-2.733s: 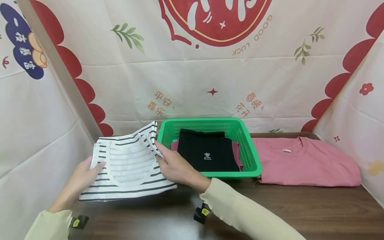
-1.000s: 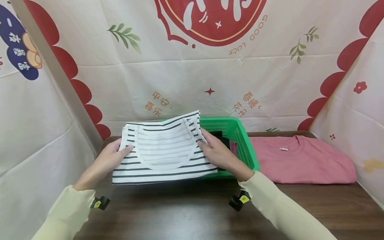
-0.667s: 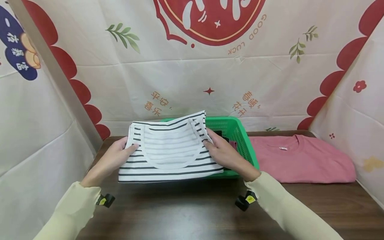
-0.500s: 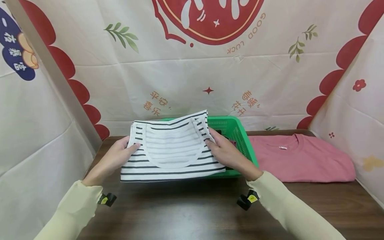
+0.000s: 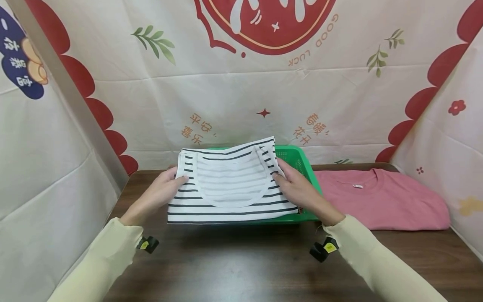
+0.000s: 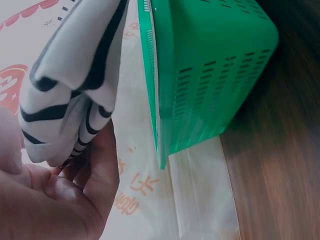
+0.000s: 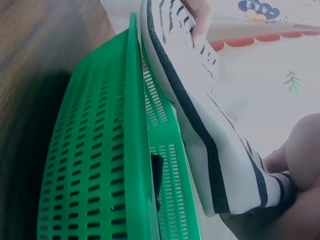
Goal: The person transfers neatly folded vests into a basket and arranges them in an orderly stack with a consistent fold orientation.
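Observation:
A folded white shirt with dark stripes (image 5: 232,180) hangs over the green basket (image 5: 308,178), its wide neckline facing up. My left hand (image 5: 160,191) grips the shirt's left edge, thumb on top. At the opposite edge my right hand (image 5: 298,186) pinches the cloth the same way. In the left wrist view the layered striped cloth (image 6: 70,85) sits between thumb and fingers. The right wrist view has the striped shirt (image 7: 200,135) just above the basket's rim (image 7: 137,130), with a bit of black cloth (image 7: 157,175) inside. Most of the basket's contents are hidden under the shirt.
A folded pink T-shirt (image 5: 381,201) lies on the brown wooden table (image 5: 234,268), right of the basket. Printed white cloth (image 5: 241,100) walls the back and both sides. A camera is strapped to each wrist.
Both hands have carried the striped shirt rightward from the left of the basket until it covers most of the basket, hiding the black and dark pink clothes inside. The pink T-shirt stays put.

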A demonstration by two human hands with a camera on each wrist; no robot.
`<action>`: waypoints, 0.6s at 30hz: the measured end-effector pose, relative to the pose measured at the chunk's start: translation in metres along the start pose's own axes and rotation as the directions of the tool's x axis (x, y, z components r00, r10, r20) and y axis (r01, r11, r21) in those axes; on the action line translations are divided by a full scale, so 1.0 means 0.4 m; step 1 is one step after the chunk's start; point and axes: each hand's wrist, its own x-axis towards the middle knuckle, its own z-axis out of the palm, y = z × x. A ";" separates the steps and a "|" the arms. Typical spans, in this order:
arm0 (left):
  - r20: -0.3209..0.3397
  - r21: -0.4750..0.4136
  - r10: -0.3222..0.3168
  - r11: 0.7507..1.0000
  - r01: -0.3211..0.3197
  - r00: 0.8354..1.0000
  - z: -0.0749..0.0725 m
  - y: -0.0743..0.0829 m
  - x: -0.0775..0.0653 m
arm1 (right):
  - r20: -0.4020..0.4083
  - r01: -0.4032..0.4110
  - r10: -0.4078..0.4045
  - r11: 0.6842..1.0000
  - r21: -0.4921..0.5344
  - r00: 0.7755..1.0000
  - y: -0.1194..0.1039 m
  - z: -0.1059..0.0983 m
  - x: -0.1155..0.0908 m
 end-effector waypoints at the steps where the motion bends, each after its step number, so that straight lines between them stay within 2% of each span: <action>1: 0.005 -0.006 -0.002 1.000 0.002 1.000 0.003 0.003 0.003 | -0.005 0.002 -0.002 1.000 -0.007 1.000 0.003 -0.004 0.000; 9: 0.030 -0.039 0.005 0.999 -0.004 1.000 0.021 0.019 0.025 | -0.037 0.002 -0.002 1.000 -0.007 0.999 0.024 -0.027 0.004; 18: 0.068 -0.098 -0.004 0.995 0.011 0.998 0.040 0.026 0.045 | -0.020 -0.011 0.012 1.000 0.024 1.000 0.039 -0.050 0.004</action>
